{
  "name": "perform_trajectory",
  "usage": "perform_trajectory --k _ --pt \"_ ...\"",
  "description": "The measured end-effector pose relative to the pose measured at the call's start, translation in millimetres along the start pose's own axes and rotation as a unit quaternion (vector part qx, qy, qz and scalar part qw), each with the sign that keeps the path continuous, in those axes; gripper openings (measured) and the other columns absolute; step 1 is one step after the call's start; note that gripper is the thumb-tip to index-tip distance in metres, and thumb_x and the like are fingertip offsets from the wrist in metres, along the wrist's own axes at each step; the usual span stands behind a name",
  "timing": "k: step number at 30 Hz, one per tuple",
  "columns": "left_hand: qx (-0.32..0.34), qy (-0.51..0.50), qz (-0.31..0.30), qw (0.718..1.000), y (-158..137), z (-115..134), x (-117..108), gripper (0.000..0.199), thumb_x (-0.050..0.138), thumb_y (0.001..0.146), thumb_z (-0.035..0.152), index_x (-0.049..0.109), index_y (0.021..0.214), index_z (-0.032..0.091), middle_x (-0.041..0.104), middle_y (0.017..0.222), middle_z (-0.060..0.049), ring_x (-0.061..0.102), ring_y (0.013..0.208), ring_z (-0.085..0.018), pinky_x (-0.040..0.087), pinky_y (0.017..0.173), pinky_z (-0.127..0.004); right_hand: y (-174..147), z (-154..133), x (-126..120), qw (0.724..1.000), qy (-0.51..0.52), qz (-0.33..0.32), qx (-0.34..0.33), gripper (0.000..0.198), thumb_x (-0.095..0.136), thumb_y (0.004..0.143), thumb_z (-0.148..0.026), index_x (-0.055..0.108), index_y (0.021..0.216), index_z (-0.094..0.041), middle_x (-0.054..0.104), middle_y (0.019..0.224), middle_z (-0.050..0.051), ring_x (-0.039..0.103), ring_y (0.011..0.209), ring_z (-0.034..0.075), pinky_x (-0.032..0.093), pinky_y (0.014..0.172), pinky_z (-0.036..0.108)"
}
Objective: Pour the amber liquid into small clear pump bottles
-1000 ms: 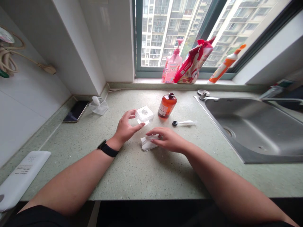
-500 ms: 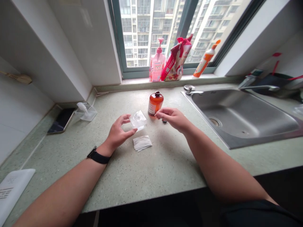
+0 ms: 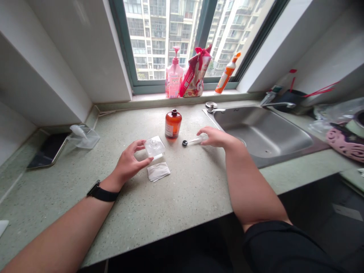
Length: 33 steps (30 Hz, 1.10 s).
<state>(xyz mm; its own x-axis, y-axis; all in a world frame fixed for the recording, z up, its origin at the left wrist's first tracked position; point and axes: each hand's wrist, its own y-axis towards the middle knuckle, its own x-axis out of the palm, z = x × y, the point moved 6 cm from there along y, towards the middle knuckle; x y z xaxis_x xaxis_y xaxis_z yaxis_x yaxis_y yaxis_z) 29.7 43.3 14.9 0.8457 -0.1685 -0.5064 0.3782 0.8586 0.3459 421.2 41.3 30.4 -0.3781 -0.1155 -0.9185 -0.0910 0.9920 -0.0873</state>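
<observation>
Looking down from the head camera, we see our left hand (image 3: pixel 129 163) clamped on a clear square bottle (image 3: pixel 155 146), thumb on the near side and fingers on the far side, its round neck facing up; we cannot tell whether its base touches the countertop (image 3: pixel 176 204). This bottle is left of the countertop's middle, about halfway between the front edge and the back edge. Just in front of it, nearer the front edge, lies a folded white tissue (image 3: pixel 158 171). Our right hand (image 3: pixel 214 138) is close to the sink (image 3: pixel 264 129), its fingers curled with thumb and forefinger apart over the far end of a clear dropper tube (image 3: pixel 195 140); we cannot tell whether they touch it. The tube lies on its side, its black cap (image 3: pixel 184 143) pointing left. Behind the cap, towards the back edge, an amber bottle (image 3: pixel 173 125) stands upright and uncapped, its pale label facing us. Near the countertop's back left corner we find a clear container (image 3: pixel 90 138) with a white pump head (image 3: pixel 78 131) in it, just beside a dark phone (image 3: pixel 48 149) lying by the left edge. Beyond the back edge, a pink pump bottle (image 3: pixel 174 77), a red bag (image 3: pixel 196 74) and an orange bottle (image 3: pixel 226 77) stand along the windowsill.
</observation>
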Motion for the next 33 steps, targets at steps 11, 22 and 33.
perform_trajectory --k 11,22,33 --pt "-0.007 -0.003 -0.017 1.000 1 -3 2 0.060 0.087 0.080 0.049 0.065 0.129 0.022 0.074 0.137 -0.015 0.077 0.121 -0.035 0.062 0.108 -0.055 -1 -7 -10 0.978 0.202 0.043 -0.017 0.034 0.087 0.078 -0.045 0.079 0.104 -0.025 0.080 0.114 0.008 0.073 0.110 0.028 0.056 0.103 0.046" --pt "0.014 -0.001 -0.003 1.000 0 -1 3 0.060 0.089 0.080 0.044 0.065 0.131 0.021 0.074 0.136 -0.015 0.077 0.119 -0.034 0.061 0.108 -0.055 -5 -88 2 0.881 0.443 0.103 -0.129 0.057 0.090 0.075 -0.068 0.063 0.103 -0.026 0.076 0.100 0.004 0.076 0.098 0.024 0.060 0.086 0.039" --pt "0.056 0.017 0.028 0.998 -2 5 -1 0.062 0.090 0.081 0.040 0.064 0.135 0.021 0.073 0.134 -0.013 0.075 0.120 -0.030 0.060 0.109 -0.050 -12 -116 20 0.892 0.407 0.096 -0.169 0.040 0.084 0.086 -0.056 0.069 0.106 -0.025 0.070 0.094 0.001 0.062 0.073 0.015 0.054 0.059 0.030"
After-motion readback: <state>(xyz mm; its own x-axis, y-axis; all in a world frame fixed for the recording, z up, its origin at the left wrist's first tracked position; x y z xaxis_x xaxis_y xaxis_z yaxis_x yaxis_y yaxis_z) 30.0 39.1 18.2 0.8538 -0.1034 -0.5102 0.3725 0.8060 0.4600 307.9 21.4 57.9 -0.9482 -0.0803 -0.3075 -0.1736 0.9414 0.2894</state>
